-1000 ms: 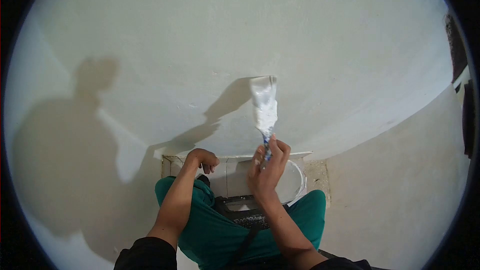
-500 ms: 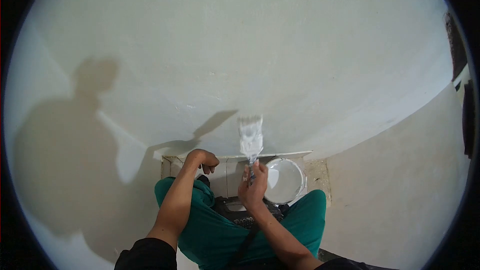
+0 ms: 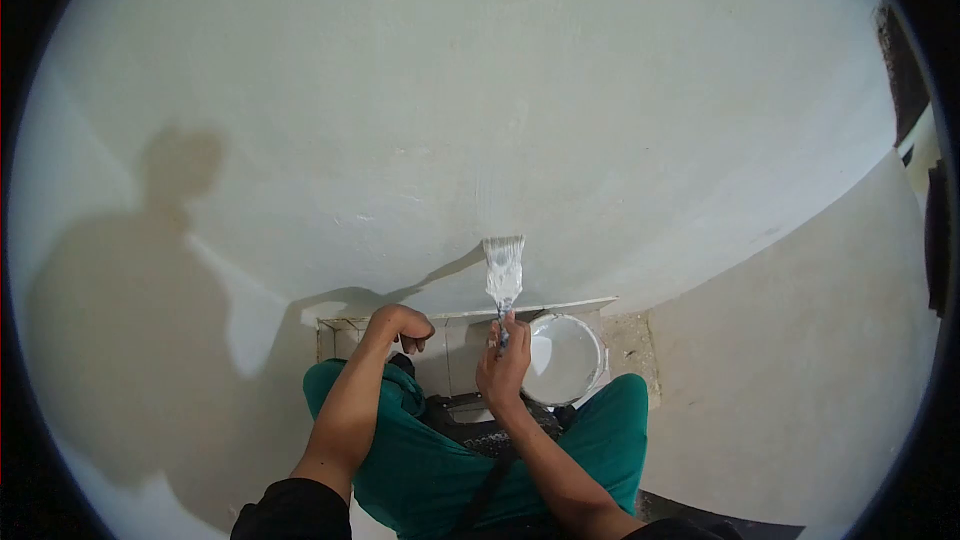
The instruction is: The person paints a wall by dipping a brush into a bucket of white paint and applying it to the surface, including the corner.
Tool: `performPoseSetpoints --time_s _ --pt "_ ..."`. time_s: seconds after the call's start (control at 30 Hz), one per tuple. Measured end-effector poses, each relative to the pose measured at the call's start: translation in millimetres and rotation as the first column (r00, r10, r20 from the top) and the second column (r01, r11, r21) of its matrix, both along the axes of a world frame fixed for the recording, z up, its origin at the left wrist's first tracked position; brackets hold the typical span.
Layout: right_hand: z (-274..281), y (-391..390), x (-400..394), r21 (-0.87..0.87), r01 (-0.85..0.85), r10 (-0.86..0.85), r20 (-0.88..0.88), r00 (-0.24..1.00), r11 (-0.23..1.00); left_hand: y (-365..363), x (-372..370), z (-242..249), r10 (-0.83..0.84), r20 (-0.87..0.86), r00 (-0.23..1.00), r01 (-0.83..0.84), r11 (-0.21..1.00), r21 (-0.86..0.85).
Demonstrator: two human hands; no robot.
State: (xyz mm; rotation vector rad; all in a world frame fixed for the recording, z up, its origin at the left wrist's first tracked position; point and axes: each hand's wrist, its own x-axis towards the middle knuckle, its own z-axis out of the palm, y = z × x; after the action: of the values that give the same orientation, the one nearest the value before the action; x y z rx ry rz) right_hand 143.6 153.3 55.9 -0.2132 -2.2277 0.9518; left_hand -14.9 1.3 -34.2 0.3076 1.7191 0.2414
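My right hand [image 3: 504,370] grips the handle of a paintbrush [image 3: 504,270], whose flat bristles are coated in white paint. The brush points away from me, and its bristle tips meet the pale wall [image 3: 520,120]. Beside that hand, to its right, stands a round bucket [image 3: 602,365] with white paint inside and smeared on its rim. My left hand [image 3: 404,324] hangs from a bent wrist above my left knee, fingers curled in and holding nothing that I can see.
Below the wall runs a tiled ledge or floor strip [image 3: 458,355] with a raised edge. My knees in green trousers [image 3: 620,430] flank the bucket. A second wall or surface [image 3: 780,370] is at right. My shadow [image 3: 130,310] falls on the left.
The brush has shifted slightly down against the wall, its bristles now sharp instead of blurred. My view has tilted a little; the left hand keeps its curled pose.
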Motion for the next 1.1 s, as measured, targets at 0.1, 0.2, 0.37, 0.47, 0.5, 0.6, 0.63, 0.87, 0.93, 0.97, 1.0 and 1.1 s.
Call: performPoseSetpoints --time_s 0.1,0.2,0.37,0.47,0.5,0.6,0.63,0.87,0.93,0.97,1.0,1.1 --pt "-4 0 7 -0.001 0.011 -0.011 -0.084 0.996 1.000 5 3 -5 -0.028 0.022 0.999 0.028 1.000 -0.005" --pt "33 0 9 0.037 -0.018 0.026 -0.228 0.973 0.999 14 9 -9 -0.077 0.025 0.997 0.077 0.997 0.030" --pt "107 7 -4 0.104 0.015 0.026 -0.379 0.925 0.994 19 12 -17 -0.109 0.018 0.994 0.105 0.982 0.157" --pt "125 12 -22 0.084 0.023 0.009 -0.366 0.930 0.996 22 15 -22 -0.081 0.024 0.996 0.078 0.990 0.114" --pt "123 13 -23 0.061 0.014 0.007 -0.334 0.943 0.998 23 17 -20 -0.107 0.029 0.994 0.102 0.985 0.138" --pt "102 18 -34 0.003 -0.012 0.013 -0.238 0.971 1.000 23 15 -12 -0.137 0.036 0.990 0.132 0.983 0.126" --pt "88 17 -30 -0.005 -0.014 0.013 -0.205 0.979 1.000 26 17 -7 -0.121 0.037 0.992 0.118 0.991 0.069" --pt "2 9 15 -0.090 -0.007 -0.007 -0.159 0.987 0.996 38 20 1 -0.138 0.023 0.990 0.138 0.990 -0.035" --pt "15 0 18 -0.291 -0.032 0.001 -0.104 0.995 0.956 37 20 -2 -0.119 0.033 0.992 0.118 0.993 0.030" --pt "27 -4 18 -0.274 -0.053 0.020 -0.120 0.993 0.960 36 21 -5 -0.110 0.039 0.993 0.107 0.992 0.063" --pt "40 -7 19 -0.257 -0.074 0.040 -0.137 0.990 0.964 35 21 -8 -0.133 0.022 0.991 0.130 0.985 0.114" --pt "97 -11 -13 0.017 -0.139 0.138 -0.244 0.960 0.990 33 22 -4 -0.156 0.006 0.988 0.151 0.965 0.215"
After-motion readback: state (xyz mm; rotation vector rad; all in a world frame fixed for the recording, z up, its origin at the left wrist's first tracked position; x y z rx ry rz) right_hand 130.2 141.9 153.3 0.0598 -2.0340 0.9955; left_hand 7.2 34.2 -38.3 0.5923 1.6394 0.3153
